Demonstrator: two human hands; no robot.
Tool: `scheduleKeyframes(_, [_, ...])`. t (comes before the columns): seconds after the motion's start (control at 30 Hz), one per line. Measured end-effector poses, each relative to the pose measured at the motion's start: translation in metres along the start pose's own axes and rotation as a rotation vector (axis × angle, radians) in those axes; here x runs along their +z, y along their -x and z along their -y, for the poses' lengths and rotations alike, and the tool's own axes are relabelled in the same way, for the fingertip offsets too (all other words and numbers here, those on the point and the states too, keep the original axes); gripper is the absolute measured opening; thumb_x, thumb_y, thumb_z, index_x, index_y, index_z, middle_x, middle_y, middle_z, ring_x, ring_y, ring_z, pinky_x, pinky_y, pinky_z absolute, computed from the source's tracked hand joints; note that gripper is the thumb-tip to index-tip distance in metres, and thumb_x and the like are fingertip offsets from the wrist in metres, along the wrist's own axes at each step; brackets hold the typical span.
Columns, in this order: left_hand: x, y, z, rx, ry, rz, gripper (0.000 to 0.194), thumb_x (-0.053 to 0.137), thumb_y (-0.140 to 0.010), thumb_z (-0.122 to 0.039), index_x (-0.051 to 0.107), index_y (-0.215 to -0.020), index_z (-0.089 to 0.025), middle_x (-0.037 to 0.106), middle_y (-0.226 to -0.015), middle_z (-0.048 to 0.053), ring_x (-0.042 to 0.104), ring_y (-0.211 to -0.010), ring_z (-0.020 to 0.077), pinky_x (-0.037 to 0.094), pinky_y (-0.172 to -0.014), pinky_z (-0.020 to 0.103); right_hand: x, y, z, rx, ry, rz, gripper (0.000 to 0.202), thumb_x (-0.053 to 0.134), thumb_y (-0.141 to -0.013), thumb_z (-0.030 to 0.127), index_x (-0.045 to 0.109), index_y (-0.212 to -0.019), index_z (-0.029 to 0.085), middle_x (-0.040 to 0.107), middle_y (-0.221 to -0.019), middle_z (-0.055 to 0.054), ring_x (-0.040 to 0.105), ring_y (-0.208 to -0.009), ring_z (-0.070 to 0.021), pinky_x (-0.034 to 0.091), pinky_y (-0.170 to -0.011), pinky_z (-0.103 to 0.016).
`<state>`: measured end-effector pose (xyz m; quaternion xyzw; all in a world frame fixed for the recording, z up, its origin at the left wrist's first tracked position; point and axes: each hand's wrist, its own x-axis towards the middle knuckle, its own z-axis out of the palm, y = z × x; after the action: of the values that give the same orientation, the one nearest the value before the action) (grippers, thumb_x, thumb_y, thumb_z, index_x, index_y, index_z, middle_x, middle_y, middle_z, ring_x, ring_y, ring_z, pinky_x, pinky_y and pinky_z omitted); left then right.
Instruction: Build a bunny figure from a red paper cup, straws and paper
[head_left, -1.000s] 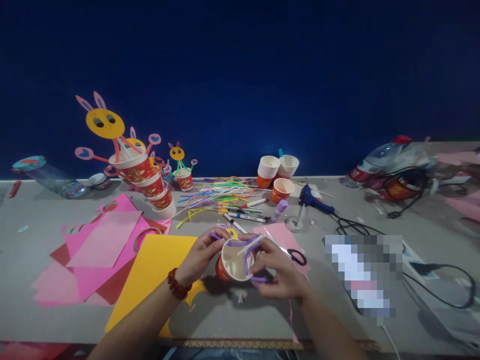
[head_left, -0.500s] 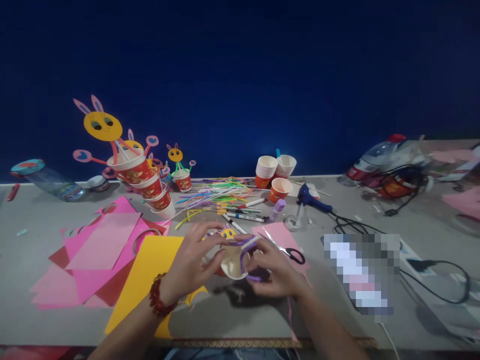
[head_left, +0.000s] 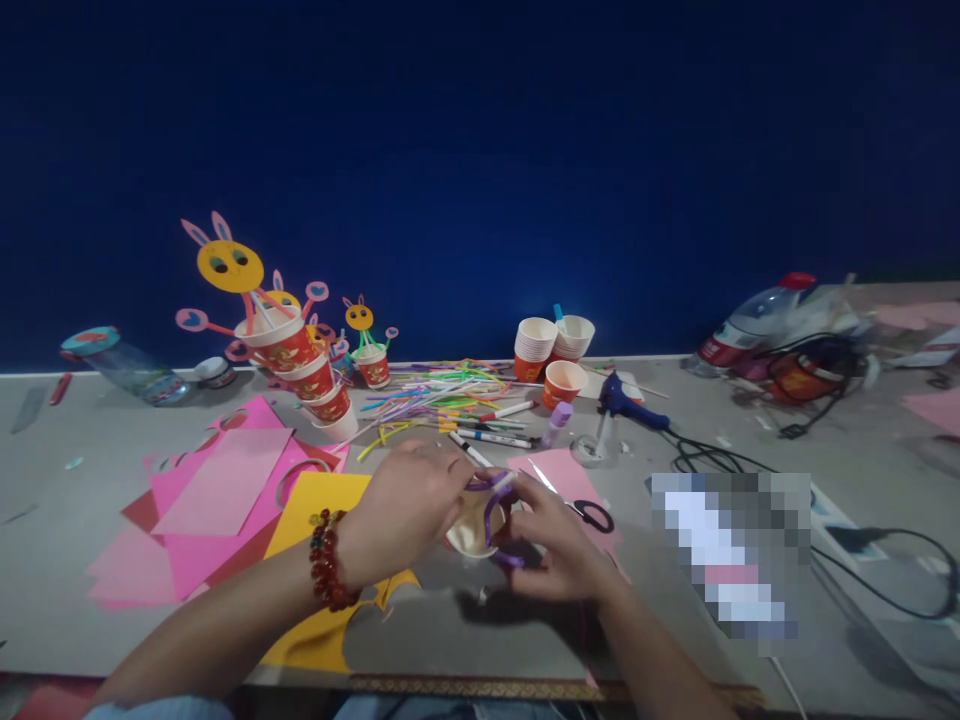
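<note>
A paper cup (head_left: 472, 532) is held low over the table between my two hands, its open mouth facing me. Purple bendy stems (head_left: 491, 520) with a white piece run along its rim. My right hand (head_left: 555, 535) has its fingers closed round the stems and the right side of the cup. My left hand (head_left: 409, 505), with a red bead bracelet (head_left: 330, 560) at the wrist, bends over the left rim, its fingertips closed and partly hidden behind the hand and cup.
Pink sheets (head_left: 225, 480) and a yellow sheet (head_left: 322, 510) lie left. Scissors (head_left: 592, 514), a blue glue gun (head_left: 634, 402) and cables are on the right. Behind are colourful stems (head_left: 442, 390), markers, cup stacks (head_left: 534, 345) and rabbit-faced cup figures (head_left: 277, 345).
My left hand has turned over, its back now facing up and its fingers drawn together at the cup rim. The small yellow face beyond the cup is now hidden. The whole view has shifted slightly.
</note>
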<state>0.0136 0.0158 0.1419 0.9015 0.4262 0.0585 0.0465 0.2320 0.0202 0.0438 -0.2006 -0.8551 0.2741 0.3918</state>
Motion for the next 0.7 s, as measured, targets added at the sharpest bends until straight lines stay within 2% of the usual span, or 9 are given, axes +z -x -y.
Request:
scheduleKeyframes(0.1, [0.0073, -0.0013, 0.0016, -0.031, 0.023, 0.019, 0.016, 0.052, -0.093, -0.019, 0.062, -0.105, -0.016, 0.07, -0.091, 0.01, 0.067, -0.085, 0.0266, 0.05, -0.076, 0.037, 0.001, 0.0012, -0.0013, -0.002, -0.002, -0.004, 0.019, 0.069, -0.064, 0.013, 0.061, -0.08, 0.021, 0.052, -0.131, -0.009, 0.06, -0.097, -0.0226, 0.05, -0.082, -0.034])
scheduleKeyframes(0.2, [0.0115, -0.0011, 0.0037, -0.026, -0.007, 0.043, 0.018, 0.05, -0.094, -0.02, 0.061, -0.107, -0.014, 0.07, -0.094, 0.012, 0.067, -0.087, 0.0281, 0.05, -0.071, 0.035, 0.0023, 0.0022, -0.0015, -0.01, 0.009, -0.013, 0.019, 0.069, -0.065, 0.012, 0.061, -0.08, 0.021, 0.05, -0.136, -0.009, 0.06, -0.098, -0.0217, 0.05, -0.084, -0.034])
scheduleKeyframes(0.3, [0.012, -0.0008, 0.0043, 0.0, -0.044, 0.066, 0.019, 0.052, -0.091, -0.017, 0.06, -0.108, -0.014, 0.069, -0.096, 0.012, 0.067, -0.084, 0.0281, 0.051, -0.068, 0.035, 0.0031, 0.0024, -0.001, -0.01, 0.01, -0.024, 0.017, 0.068, -0.067, 0.013, 0.061, -0.08, 0.021, 0.05, -0.135, -0.01, 0.06, -0.099, -0.0223, 0.05, -0.085, -0.035])
scheduleKeyframes(0.5, [0.0058, -0.0038, -0.0014, -0.021, -0.133, 0.132, 0.026, 0.05, -0.083, -0.002, 0.06, -0.105, -0.01, 0.07, -0.095, 0.014, 0.068, -0.083, 0.0285, 0.052, -0.067, 0.035, 0.003, 0.0006, -0.0002, -0.01, -0.044, -0.039, 0.021, 0.067, -0.062, 0.009, 0.059, -0.077, 0.021, 0.05, -0.136, -0.009, 0.06, -0.105, -0.0239, 0.051, -0.087, -0.036])
scheduleKeyframes(0.6, [0.0036, -0.0061, -0.0043, -0.028, -0.167, 0.143, 0.023, 0.048, -0.085, -0.002, 0.061, -0.102, -0.01, 0.07, -0.092, 0.014, 0.068, -0.083, 0.0291, 0.052, -0.068, 0.036, 0.0013, -0.0005, 0.0011, -0.029, -0.058, -0.048, 0.021, 0.066, -0.063, 0.009, 0.06, -0.079, 0.022, 0.048, -0.141, -0.009, 0.059, -0.112, -0.0253, 0.05, -0.09, -0.036])
scheduleKeyframes(0.7, [0.0046, -0.0067, -0.0046, -0.039, -0.18, 0.121, 0.02, 0.05, -0.086, -0.005, 0.062, -0.102, -0.011, 0.07, -0.087, 0.014, 0.068, -0.08, 0.0293, 0.051, -0.066, 0.035, -0.0006, -0.0008, 0.0026, -0.029, -0.031, -0.062, 0.023, 0.066, -0.064, 0.009, 0.061, -0.082, 0.023, 0.05, -0.141, -0.009, 0.06, -0.111, -0.0247, 0.05, -0.088, -0.036])
